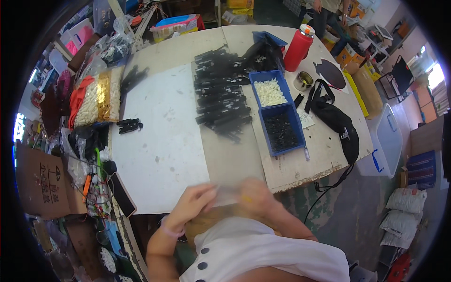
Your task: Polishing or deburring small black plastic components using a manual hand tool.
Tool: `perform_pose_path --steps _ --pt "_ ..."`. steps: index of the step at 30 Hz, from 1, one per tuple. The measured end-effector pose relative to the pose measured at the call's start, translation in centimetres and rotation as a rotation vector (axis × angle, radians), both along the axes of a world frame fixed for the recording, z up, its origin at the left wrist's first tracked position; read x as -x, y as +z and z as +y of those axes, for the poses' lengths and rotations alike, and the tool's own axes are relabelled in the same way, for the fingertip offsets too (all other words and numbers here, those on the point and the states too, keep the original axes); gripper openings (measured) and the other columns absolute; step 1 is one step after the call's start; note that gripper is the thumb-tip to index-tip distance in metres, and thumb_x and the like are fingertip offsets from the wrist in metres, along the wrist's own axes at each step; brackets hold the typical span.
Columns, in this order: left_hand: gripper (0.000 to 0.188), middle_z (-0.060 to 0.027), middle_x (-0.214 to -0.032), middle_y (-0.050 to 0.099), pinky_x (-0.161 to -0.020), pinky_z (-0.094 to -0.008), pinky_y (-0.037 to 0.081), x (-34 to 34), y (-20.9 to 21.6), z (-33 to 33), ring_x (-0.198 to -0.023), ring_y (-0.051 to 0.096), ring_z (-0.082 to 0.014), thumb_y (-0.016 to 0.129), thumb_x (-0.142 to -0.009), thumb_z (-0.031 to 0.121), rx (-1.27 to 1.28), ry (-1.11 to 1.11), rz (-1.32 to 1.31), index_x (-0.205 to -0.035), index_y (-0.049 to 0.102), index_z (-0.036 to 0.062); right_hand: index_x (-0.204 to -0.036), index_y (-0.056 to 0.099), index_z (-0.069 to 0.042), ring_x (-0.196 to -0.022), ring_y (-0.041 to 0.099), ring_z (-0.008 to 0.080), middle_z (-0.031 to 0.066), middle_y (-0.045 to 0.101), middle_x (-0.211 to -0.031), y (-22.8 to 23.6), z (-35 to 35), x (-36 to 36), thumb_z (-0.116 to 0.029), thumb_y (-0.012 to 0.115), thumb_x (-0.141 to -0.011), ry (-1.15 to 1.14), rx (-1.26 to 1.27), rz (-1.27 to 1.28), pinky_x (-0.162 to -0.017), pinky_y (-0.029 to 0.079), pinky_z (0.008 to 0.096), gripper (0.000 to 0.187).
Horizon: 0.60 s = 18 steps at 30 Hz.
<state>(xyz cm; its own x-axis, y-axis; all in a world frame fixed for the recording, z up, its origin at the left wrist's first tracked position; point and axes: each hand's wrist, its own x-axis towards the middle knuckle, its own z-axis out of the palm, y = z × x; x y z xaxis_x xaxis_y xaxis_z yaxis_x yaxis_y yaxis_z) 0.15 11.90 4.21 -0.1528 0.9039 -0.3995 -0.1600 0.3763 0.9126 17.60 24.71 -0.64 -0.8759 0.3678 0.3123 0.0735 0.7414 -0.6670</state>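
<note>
Both hands blurred at table's 6 o'clock edge: left hand (pixel 195 199) and right hand (pixel 251 192) pinch a clear bag (pixel 225 191), seemingly light, limp, slippery; grip the top corners.

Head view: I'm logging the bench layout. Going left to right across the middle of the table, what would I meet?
Bag of white and gold parts → two loose black parts → pile of black parts → blue bins → black strap bag.
</note>
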Motion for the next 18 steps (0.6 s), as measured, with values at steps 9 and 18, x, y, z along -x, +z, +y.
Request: perform_pose_path --steps 9,18 --pt "0.034 -0.0103 -0.09 0.065 -0.072 -0.026 0.046 4.1 -3.5 -13.2 -0.08 0.059 -0.0133 0.054 -0.089 0.022 0.33 -0.478 0.981 -0.114 0.056 -0.0006 -0.078 0.059 -0.006 -0.09 0.057 0.0249 0.008 0.06 -0.095 -2.3 -3.1 0.1 -0.022 0.067 -0.077 -0.015 0.165 0.132 -0.077 0.046 0.0344 0.018" --pt "0.021 -0.016 -0.096 0.06 -0.076 -0.037 0.047 1.4 -5.0 9.2 -0.087 0.057 -0.0302 0.051 -0.077 0.007 -0.677 -0.135 1.252 -0.094 0.061 0.0005 -0.074 0.061 0.004 -0.077 0.059 0.0231 0.013 0.062 -0.087 1.8 0.3 -1.2 -0.006 0.064 -0.074 -0.286 0.202 0.226 -0.068 0.046 0.0286 0.01"
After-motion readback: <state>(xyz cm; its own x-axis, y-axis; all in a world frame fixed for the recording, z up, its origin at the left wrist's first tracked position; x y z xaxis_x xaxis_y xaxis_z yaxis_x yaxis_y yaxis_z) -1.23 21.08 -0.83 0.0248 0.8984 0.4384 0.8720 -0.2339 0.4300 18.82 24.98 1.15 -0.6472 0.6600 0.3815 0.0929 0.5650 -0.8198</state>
